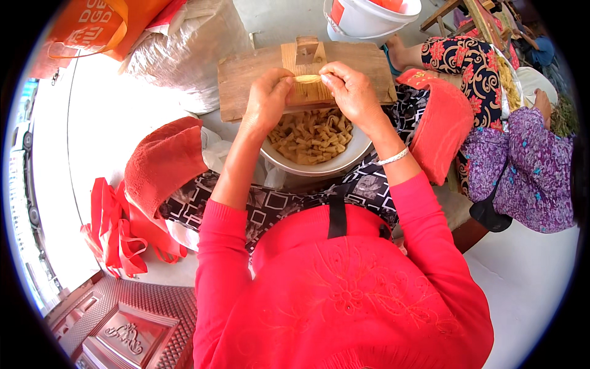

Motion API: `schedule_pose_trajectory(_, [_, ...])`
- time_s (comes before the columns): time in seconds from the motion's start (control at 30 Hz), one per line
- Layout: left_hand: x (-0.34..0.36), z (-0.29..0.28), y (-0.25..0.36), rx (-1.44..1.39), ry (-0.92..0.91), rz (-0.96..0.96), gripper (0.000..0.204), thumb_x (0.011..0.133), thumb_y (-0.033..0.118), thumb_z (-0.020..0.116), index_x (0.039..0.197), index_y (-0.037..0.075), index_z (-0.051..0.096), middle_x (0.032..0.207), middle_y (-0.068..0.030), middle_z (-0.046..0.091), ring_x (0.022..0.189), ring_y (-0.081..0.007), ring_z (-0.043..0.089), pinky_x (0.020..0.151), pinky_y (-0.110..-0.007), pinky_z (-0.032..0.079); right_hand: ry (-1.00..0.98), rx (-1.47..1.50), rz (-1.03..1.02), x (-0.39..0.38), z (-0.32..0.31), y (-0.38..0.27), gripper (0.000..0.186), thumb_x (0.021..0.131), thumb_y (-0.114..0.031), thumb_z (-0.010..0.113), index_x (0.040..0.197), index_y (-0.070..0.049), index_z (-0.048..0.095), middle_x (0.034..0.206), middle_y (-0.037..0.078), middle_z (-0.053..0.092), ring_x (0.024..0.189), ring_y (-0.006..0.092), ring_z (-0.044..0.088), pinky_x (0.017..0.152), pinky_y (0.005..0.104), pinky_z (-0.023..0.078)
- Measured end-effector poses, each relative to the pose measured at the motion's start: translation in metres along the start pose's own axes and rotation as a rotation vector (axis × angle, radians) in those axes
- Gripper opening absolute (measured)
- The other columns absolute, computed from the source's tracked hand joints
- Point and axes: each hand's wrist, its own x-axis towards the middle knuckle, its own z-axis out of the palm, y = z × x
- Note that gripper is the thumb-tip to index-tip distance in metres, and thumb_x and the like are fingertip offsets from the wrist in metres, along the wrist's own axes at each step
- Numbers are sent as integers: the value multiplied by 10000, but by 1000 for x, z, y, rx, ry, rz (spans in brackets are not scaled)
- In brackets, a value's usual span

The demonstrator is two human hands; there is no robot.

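Between my fingertips is a short, pale yellow ribbed strip (307, 79), stretched level from one hand to the other. My left hand (269, 95) pinches its left end, and my right hand (353, 92) pinches the right end. Behind it lies a wooden board (246, 80) with a lighter strip of wood across its middle and a small wooden block (306, 50) standing at the top. Just below the board is a white bowl (357, 154) full of yellow-brown folded pieces (312, 136). The exact kind of the strip is too small to make out.
A white bucket (362, 23) stands beyond the board, and a bulging pale sack (190, 55) is at the far left beside an orange bag (92, 31). Red straps (114, 227) lie left of my knee. Another person in purple patterned clothing (522, 160) sits at the right.
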Motion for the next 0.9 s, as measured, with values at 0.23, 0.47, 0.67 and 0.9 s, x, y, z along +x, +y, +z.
schedule_pose_trajectory(0.23, [8, 10, -22, 365, 110, 201, 174, 912, 157, 575, 937, -3, 638, 750, -55, 614, 661, -129, 555, 597, -298, 461, 21, -158, -124, -1, 15, 21, 141, 877, -145, 578, 859, -8, 606, 781, 184, 620, 694, 366, 602, 637, 409, 478])
schedule_pose_trajectory(0.47, [-24, -7, -8, -3, 115, -143, 236, 912, 118, 579, 1103, -6, 642, 692, -12, 571, 600, -101, 513, 590, -240, 433, 5, -190, -86, -25, -7, 17, 102, 845, -103, 617, 876, -6, 628, 801, 164, 627, 716, 324, 617, 669, 388, 495])
schedule_pose_trajectory(0.67, [-69, 5, -5, -59, -10, -15, 278, 901, 34, 589, 1174, -18, 576, 849, -5, 578, 740, -73, 525, 664, -210, 442, 51, -41, -147, -62, 8, -8, 330, 842, -255, 705, 1024, 15, 656, 932, 139, 659, 868, 283, 648, 758, 335, 508])
schedule_pose_trajectory(0.9, [-89, 17, -1, -236, 17, 31, 203, 909, 71, 608, 1099, -1, 597, 895, -14, 618, 807, -80, 559, 706, -218, 467, -208, 504, 306, -71, 31, -5, 165, 940, -177, 613, 907, -20, 650, 751, -24, 604, 638, 30, 513, 578, 193, 441])
